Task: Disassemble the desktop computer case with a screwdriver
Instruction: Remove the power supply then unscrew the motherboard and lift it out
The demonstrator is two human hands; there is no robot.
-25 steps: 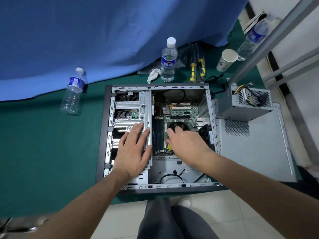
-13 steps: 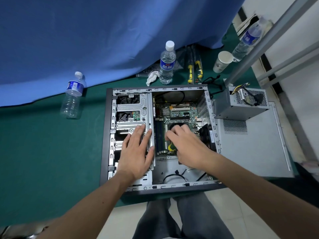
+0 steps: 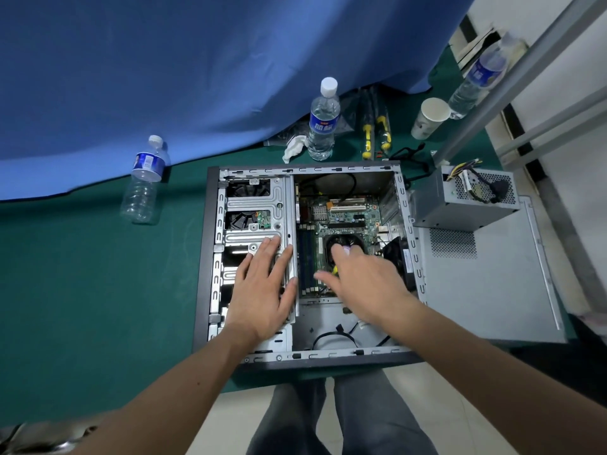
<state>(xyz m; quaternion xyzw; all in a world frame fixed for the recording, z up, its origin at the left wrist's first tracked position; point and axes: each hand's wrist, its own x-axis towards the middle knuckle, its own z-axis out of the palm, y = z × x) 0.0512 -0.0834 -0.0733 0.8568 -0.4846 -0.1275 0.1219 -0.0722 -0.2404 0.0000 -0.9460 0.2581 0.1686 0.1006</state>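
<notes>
The open desktop computer case lies on its side on the green table. My left hand rests flat, fingers straight, on the silver drive cage at the case's left. My right hand hovers over the motherboard, its fingertips at the black CPU fan. A bit of yellow handle, the screwdriver, shows between thumb and forefinger; the hand hides the rest. This hand is blurred.
The removed power supply sits on the detached grey side panel to the right. Behind the case stand a water bottle, two yellow-handled tools and a paper cup. Another bottle stands far left.
My right hand has crept a little farther over the CPU fan. The left hand stays flat on the drive cage. The camera shifted slightly.
</notes>
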